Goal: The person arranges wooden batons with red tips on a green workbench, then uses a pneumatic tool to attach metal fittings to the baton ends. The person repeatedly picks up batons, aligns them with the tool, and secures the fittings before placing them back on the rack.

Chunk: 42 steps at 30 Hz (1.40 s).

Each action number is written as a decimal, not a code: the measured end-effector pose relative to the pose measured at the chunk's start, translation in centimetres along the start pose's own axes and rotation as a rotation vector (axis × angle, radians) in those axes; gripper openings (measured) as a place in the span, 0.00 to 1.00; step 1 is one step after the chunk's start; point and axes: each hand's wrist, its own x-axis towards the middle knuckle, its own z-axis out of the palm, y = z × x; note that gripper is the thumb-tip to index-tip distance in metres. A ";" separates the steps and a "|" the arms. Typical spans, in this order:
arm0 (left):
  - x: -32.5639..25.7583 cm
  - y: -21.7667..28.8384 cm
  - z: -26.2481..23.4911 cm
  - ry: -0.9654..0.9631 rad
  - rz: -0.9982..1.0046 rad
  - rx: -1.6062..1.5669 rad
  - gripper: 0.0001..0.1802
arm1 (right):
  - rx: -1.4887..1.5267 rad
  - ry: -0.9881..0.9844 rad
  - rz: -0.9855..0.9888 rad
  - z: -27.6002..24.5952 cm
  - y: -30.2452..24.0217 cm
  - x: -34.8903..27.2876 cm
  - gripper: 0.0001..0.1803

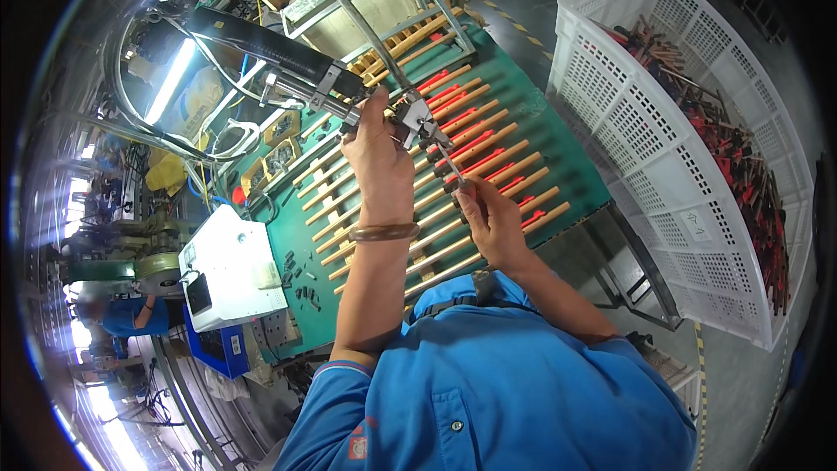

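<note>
My left hand (380, 161) is wrapped round the metal front end of a black-bodied power driver (288, 61), which hangs from a curved metal arm. A metal head (417, 118) with a thin steel shaft (452, 164) points down toward my right hand. My right hand (490, 216) is closed in a pinch at the shaft's lower end, beside dark parts; what its fingertips hold is hidden. Beneath both hands lie wooden rods (514, 173) in a slanted row, several with red and black pieces (475, 141) on them.
The rods lie on a green tabletop (523, 92). At the right stands a white mesh crate (602, 78) full of red-and-black pieces with wooden rods. A white box-shaped device (231, 253) and small black parts (301, 283) lie left. Another person (135, 314) is at far left.
</note>
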 end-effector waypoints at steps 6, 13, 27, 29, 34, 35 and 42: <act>0.4 1.1 0.3 0.048 -0.045 0.071 0.05 | -0.111 0.047 -0.230 -0.7 -0.3 -0.3 0.15; -0.4 1.1 0.7 0.055 -0.035 0.050 0.08 | -0.254 0.077 -0.327 -0.9 -0.2 1.1 0.18; -1.0 1.7 0.5 0.016 -0.037 -0.010 0.06 | -0.357 0.082 -0.390 -2.2 -0.3 1.5 0.18; -1.0 1.8 0.5 0.019 -0.042 -0.011 0.06 | -0.365 0.082 -0.403 -2.3 0.0 1.5 0.19; -0.6 1.5 0.0 0.002 -0.038 -0.009 0.05 | -0.319 0.088 -0.451 -2.5 0.1 1.4 0.19; -0.6 1.4 0.0 0.001 -0.039 -0.010 0.05 | -0.313 0.094 -0.461 -2.5 0.1 1.4 0.19; -0.5 1.4 -0.2 -0.039 -0.025 -0.036 0.06 | -0.275 0.091 -0.498 -3.0 0.2 1.2 0.19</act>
